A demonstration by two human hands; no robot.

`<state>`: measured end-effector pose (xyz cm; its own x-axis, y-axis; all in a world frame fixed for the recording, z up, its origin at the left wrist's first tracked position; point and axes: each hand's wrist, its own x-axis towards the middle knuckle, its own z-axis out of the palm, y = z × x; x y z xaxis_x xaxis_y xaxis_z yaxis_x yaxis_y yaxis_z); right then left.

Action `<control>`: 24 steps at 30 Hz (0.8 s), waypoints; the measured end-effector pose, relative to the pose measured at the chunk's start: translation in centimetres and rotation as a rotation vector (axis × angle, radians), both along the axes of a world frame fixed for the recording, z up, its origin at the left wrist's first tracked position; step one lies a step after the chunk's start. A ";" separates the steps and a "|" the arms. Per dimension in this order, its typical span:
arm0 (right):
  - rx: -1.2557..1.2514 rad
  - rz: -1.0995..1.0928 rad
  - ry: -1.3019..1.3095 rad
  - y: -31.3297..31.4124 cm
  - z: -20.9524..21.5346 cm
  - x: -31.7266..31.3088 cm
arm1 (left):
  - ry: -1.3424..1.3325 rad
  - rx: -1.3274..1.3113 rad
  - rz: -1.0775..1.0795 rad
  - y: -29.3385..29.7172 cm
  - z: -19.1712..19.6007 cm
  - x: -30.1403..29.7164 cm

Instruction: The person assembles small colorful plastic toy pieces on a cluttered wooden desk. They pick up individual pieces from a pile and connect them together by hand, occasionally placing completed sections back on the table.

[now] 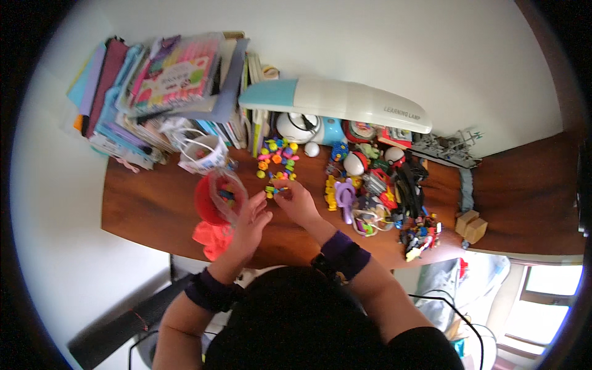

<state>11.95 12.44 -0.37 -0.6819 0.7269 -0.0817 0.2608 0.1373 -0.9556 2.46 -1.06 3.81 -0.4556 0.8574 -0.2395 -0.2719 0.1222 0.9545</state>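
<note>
Over the desk, my right hand (297, 202) has its fingertips pinched together among small bright toy pieces (277, 159). What lies between those fingertips is too small to make out. My left hand (251, 221) is open, its fingers stretched and the thumb apart, right beside a red tub (205, 200). A clear plastic bag (225, 185) lines or sits in the tub, with several coloured pieces showing inside. The loose pieces, in yellow, orange, pink, green and blue, form a rough cluster beyond my right hand. Orange-red crumpled material (213, 239) lies by the tub on the near side.
A white bag-like container with handles (203, 154) stands behind the tub. Books and folders (166, 80) are stacked at the back left. A long lamp (345, 102) overhangs the desk. Many toys (376, 185) crowd the right, with a wooden block (472, 227) farther right.
</note>
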 end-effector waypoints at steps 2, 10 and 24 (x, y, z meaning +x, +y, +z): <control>0.054 -0.017 -0.076 1.2 -1.3 1.3 | -0.111 -0.019 -0.013 1.0 -3.7 1.1; -0.036 -0.051 -0.228 2.3 -9.3 4.0 | -0.250 -0.298 -0.075 4.6 -10.5 2.1; -0.058 -0.026 -0.297 2.9 -10.7 3.2 | -0.353 -0.235 -0.043 7.2 -11.3 2.7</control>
